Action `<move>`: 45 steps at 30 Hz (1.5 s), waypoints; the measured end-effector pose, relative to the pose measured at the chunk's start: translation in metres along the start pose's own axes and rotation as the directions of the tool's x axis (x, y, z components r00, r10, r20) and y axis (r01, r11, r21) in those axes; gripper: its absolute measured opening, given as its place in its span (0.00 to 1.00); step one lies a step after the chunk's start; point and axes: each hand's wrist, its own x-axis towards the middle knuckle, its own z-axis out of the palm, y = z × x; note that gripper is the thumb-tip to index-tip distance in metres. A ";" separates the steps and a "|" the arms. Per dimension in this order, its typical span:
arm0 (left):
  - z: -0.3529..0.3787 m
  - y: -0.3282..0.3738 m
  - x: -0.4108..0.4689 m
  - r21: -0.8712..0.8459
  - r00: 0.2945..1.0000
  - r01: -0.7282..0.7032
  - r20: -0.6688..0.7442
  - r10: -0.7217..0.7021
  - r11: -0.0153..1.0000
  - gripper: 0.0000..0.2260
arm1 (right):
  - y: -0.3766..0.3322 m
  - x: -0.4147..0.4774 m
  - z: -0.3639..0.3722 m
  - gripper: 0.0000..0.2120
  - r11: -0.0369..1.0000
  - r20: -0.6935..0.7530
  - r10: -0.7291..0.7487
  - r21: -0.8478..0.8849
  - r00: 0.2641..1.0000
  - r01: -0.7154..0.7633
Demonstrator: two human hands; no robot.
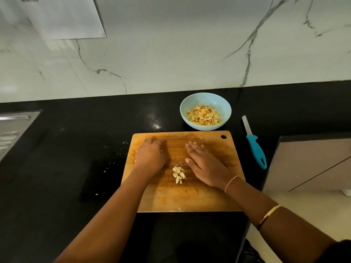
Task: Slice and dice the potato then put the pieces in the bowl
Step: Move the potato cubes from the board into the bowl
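Potato pieces (178, 174) lie on the cutting board (190, 198); the bowl (205, 111) stands behind it, the knife (254, 144) to its right

Wooden cutting board (199, 196) — matt, dry-looking, scored all over with fine knife marks. Black stone-like counter (76, 149), polished, throwing back a soft glare. Wall (171, 54) of white marble look with grey veins, smooth, faintly shiny. Pale blue bowl (183, 111), smooth, low sheen — plastic or ceramic, cannot tell. Knife (253, 142) with glossy teal plastic handle and pale smooth blade. Ribbed metal sink edge (13, 126), dull sheen. Matt paper sheet (66, 16). Pale potato pieces (178, 174), smooth cut faces. Shiny gold metal bangle (269, 213).
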 end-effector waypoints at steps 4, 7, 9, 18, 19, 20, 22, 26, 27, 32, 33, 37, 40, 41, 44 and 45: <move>-0.005 -0.005 -0.006 0.112 0.955 0.283 0.064 -0.291 0.953 0.25 | -0.020 -0.021 0.009 0.23 0.967 -0.051 -0.163 0.189 0.985 0.170; -0.006 -0.012 -0.008 0.162 0.892 0.409 0.136 -0.431 0.898 0.30 | -0.014 -0.021 0.013 0.23 0.990 -0.210 0.007 0.138 0.978 0.022; -0.004 -0.014 -0.008 0.164 0.883 0.426 0.139 -0.448 0.890 0.32 | -0.010 -0.021 0.016 0.23 0.993 -0.229 0.079 0.103 0.970 -0.057; -0.019 -0.023 0.007 -0.139 0.792 0.611 0.086 -0.605 0.780 0.25 | -0.013 -0.020 0.018 0.23 0.999 -0.203 0.022 0.041 0.979 -0.014; -0.020 -0.025 0.009 -0.123 0.786 0.619 0.089 -0.612 0.776 0.24 | -0.013 -0.020 0.018 0.23 0.999 -0.195 0.020 0.035 0.981 -0.013; -0.021 -0.027 0.010 -0.107 0.781 0.625 0.090 -0.618 0.774 0.22 | -0.013 -0.020 0.018 0.23 0.999 -0.190 0.021 0.034 0.982 -0.015; -0.022 -0.033 0.013 -0.113 0.775 0.631 0.082 -0.626 0.767 0.21 | -0.016 -0.021 0.016 0.23 0.999 -0.183 0.028 0.036 0.983 -0.021; -0.025 -0.043 0.020 -0.250 0.732 0.675 0.109 -0.673 0.694 0.21 | -0.017 -0.021 0.016 0.23 0.999 -0.174 0.016 0.031 0.985 -0.010; -0.028 -0.042 0.019 -0.274 0.732 0.672 0.109 -0.672 0.688 0.21 | -0.017 -0.021 0.017 0.23 1.000 -0.168 0.016 0.028 0.986 -0.011; -0.046 -0.033 0.018 -0.323 0.736 0.675 0.222 -0.640 0.664 0.24 | -0.019 -0.021 0.016 0.23 1.000 -0.152 0.017 0.019 0.988 -0.014; -0.047 -0.036 0.021 -0.333 0.740 0.671 0.238 -0.629 0.663 0.25 | -0.019 -0.021 0.016 0.24 1.000 -0.152 0.016 0.020 0.988 -0.013; -0.043 -0.050 0.022 -0.440 0.755 0.651 0.284 -0.591 0.619 0.25 | -0.019 -0.022 0.016 0.24 0.999 -0.157 0.023 0.037 0.987 -0.017; -0.034 -0.057 0.014 -0.457 0.813 0.575 0.223 -0.538 0.679 0.24 | -0.027 -0.023 0.018 0.30 1.000 -0.169 0.005 0.030 0.986 0.000; -0.033 -0.058 0.012 -0.440 0.831 0.547 0.187 -0.524 0.712 0.25 | -0.030 -0.024 0.020 0.32 1.000 -0.172 -0.003 0.028 0.985 0.008; -0.039 -0.060 0.010 -0.426 0.840 0.533 0.156 -0.520 0.731 0.26 | -0.037 -0.026 0.021 0.33 0.999 -0.177 -0.001 0.033 0.984 0.007; -0.043 -0.060 0.009 -0.424 0.842 0.528 0.148 -0.519 0.736 0.26 | -0.038 -0.027 0.020 0.33 0.999 -0.181 0.004 0.039 0.983 0.003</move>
